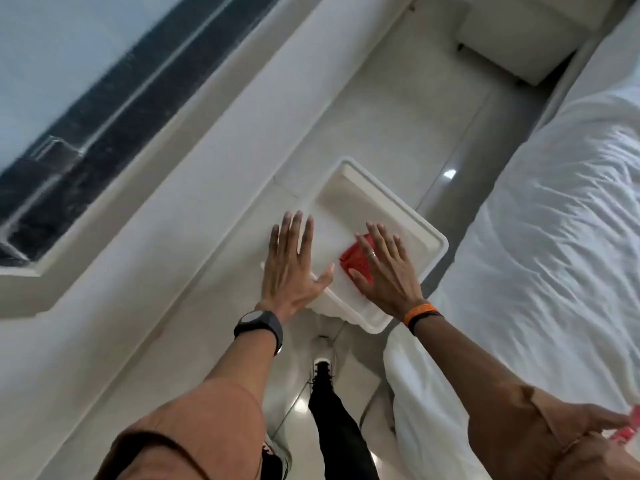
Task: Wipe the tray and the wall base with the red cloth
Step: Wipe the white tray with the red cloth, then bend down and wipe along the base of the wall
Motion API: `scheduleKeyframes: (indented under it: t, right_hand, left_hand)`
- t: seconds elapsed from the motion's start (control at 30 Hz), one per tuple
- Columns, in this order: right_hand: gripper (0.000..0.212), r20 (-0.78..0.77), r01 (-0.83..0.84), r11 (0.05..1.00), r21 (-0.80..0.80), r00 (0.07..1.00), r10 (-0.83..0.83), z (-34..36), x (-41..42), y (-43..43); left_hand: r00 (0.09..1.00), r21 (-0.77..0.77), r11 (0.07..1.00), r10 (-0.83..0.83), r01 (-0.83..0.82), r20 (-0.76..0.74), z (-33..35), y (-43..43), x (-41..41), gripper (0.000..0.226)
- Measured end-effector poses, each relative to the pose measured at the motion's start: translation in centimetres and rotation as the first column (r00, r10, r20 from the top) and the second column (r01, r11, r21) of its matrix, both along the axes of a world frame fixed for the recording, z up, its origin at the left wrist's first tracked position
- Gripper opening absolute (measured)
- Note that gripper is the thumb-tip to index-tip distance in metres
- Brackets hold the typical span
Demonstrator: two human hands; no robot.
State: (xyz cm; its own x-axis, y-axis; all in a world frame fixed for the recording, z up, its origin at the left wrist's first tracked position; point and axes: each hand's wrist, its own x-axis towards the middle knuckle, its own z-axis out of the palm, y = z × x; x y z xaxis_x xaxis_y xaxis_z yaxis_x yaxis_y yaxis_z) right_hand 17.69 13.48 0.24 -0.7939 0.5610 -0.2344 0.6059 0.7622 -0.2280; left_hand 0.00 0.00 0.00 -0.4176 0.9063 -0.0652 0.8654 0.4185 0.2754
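- Both hands are spread flat: the right hand (384,271) presses the red cloth (358,261) onto the tray (398,209) floor, fingers wide.
- Unwiped tray floor extends ahead of the fingertips, along the tray's long axis.
- The tray's near corner is braced by the left hand (291,268), fingers wide, holding nothing.

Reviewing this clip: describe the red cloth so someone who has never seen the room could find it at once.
Start at the white bed on the right; beside it a white tray sits between the bed and the wall base. Inside the tray, under the flat right hand, lies the red cloth. It is the only red thing among the white surfaces there.
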Motion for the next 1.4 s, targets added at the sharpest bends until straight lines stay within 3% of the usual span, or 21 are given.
scheduleKeyframes:
  t: [0.1, 0.2, 0.33, 0.47, 0.6, 0.77, 0.93, 1.07, 1.23, 1.4]
  right_hand:
    - [0.071, 0.106, 0.013, 0.998, -0.065, 0.994, -0.006, -1.1, -0.1, 0.3]
    - [0.071, 0.093, 0.027, 0.995, -0.091, 0.996, -0.019, -1.4, -0.1, -0.1]
    - [0.071, 0.075, 0.059, 0.998, -0.027, 0.996, -0.057, -1.6, 0.3, -1.2]
    - [0.057, 0.1, 0.063, 0.996, 0.06, 0.993, -0.069, -2.4, -1.1, -1.7]
    - [0.042, -0.006, 0.107, 0.993, 0.054, 0.994, -0.106, -2.3, -2.1, -0.7]
    - [0.042, -0.187, 0.211, 0.977, -0.011, 0.96, -0.21, 0.9, -3.4, -1.3]
    - [0.047, -0.394, 0.21, 0.977, -0.041, 0.895, -0.209, 4.8, -7.8, -8.9]
    - [0.05, -0.429, 0.15, 0.977, -0.149, 0.881, -0.2, 4.1, -11.7, -18.8]
    - [0.05, -0.329, 0.145, 0.93, -0.338, 0.907, -0.261, -4.7, -16.2, -31.6]
    - [0.048, -0.221, 0.17, 0.795, -0.582, 0.908, -0.356, -17.2, -20.9, -42.2]
  left_hand:
    - [1.0, -0.064, 0.998, 0.03, -0.03, -0.003, -1.1, 0.3, -0.4, 0.103]
    - [0.999, -0.092, 0.995, 0.025, -0.027, -0.025, -1.7, -0.1, -0.4, 0.104]
    - [0.998, -0.095, 0.995, 0.019, -0.024, -0.052, -2.1, -0.4, -0.5, 0.106]
    - [0.998, -0.097, 0.995, 0.024, -0.029, -0.052, -2.3, -0.4, -0.4, 0.106]
    - [0.998, -0.061, 0.997, 0.037, -0.04, -0.051, -2.4, -0.5, -0.5, 0.105]
    - [0.996, -0.067, 0.995, 0.072, -0.075, -0.044, -1.3, -3.5, -1.6, 0.107]
    - [0.987, -0.039, 0.987, 0.157, -0.158, -0.036, 0.4, -11.0, -4.3, 0.107]
    - [0.977, -0.054, 0.978, 0.196, -0.201, -0.081, 0.3, -20.0, -7.3, 0.105]
    - [0.97, -0.114, 0.971, 0.191, -0.208, -0.149, -5.5, -33.7, -10.6, 0.103]
    - [0.957, -0.208, 0.952, 0.174, -0.224, -0.232, -16.2, -46.8, -15.0, 0.102]
